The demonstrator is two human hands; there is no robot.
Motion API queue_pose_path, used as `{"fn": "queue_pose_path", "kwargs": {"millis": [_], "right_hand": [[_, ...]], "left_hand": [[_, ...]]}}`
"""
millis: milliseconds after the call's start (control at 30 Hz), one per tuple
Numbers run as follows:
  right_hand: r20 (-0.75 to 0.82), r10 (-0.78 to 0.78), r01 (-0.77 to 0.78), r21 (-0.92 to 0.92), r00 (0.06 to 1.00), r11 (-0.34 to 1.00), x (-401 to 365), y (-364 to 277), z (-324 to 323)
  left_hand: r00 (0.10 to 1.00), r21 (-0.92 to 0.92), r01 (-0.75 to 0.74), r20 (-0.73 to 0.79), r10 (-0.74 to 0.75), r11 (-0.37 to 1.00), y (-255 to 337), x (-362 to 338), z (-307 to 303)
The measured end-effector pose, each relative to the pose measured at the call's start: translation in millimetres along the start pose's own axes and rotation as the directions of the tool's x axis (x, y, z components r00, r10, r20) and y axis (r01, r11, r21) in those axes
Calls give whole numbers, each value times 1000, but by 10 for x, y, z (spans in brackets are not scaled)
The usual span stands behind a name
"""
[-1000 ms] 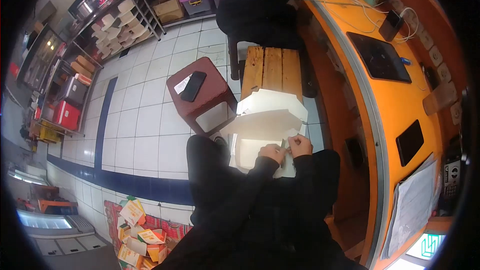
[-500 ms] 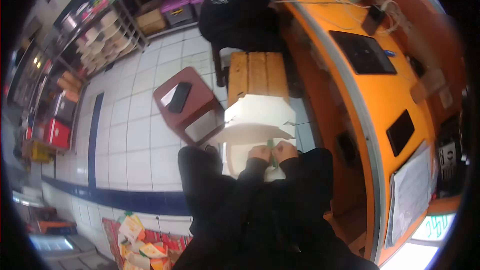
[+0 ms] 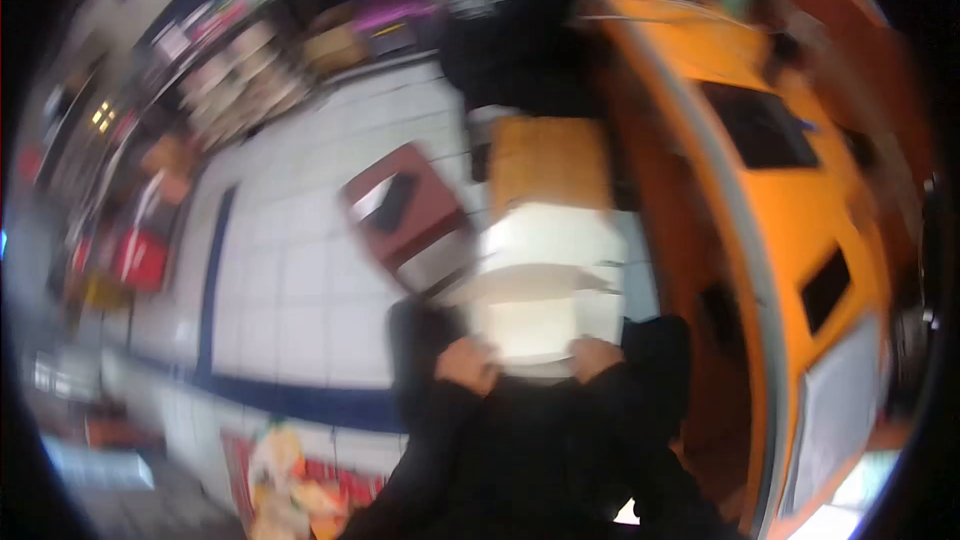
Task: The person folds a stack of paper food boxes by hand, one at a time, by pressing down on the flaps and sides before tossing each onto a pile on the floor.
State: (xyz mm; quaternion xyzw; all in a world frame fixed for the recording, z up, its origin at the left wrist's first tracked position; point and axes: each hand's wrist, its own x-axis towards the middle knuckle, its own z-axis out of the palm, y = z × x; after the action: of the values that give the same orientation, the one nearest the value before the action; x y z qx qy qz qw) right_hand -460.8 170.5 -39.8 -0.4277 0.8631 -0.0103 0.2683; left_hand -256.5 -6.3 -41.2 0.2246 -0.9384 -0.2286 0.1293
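The picture is blurred by head motion. A white folded cardboard box (image 3: 545, 275) lies open on my lap, its lid standing away from me. My left hand (image 3: 466, 364) rests at the box's near left corner. My right hand (image 3: 597, 356) sits at the near right corner. Both hands touch the near edge of the box, apart from each other. How firmly the fingers grip it is lost in the blur.
A dark red stool (image 3: 410, 215) with a black phone (image 3: 393, 202) stands ahead on the left, a wooden bench (image 3: 550, 160) straight ahead. The orange counter (image 3: 790, 210) curves along the right. A person in black (image 3: 510, 30) sits beyond. Printed cartons (image 3: 285, 480) lie on the floor.
My hands have moved apart, from meeting at the middle of the box's near edge to its two corners. The small green piece between them is gone from sight. The view has swung and blurred.
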Motion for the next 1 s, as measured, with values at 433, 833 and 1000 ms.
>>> {"fn": "queue_pose_path", "kwargs": {"millis": [433,833,1000], "right_hand": [[-581,-362,544,170,729,822,-104,-373,-119],[-597,286,-149,268,749,952,169,199,273],[-367,525,-399,367,768,840,148,200,252]], "left_hand": [[801,254,588,-315,-509,768,-567,-171,-685],[-70,64,990,-538,-840,-124,-984,-2705,-1843],[591,-199,619,-519,-617,760,-482,-699,-940]]}}
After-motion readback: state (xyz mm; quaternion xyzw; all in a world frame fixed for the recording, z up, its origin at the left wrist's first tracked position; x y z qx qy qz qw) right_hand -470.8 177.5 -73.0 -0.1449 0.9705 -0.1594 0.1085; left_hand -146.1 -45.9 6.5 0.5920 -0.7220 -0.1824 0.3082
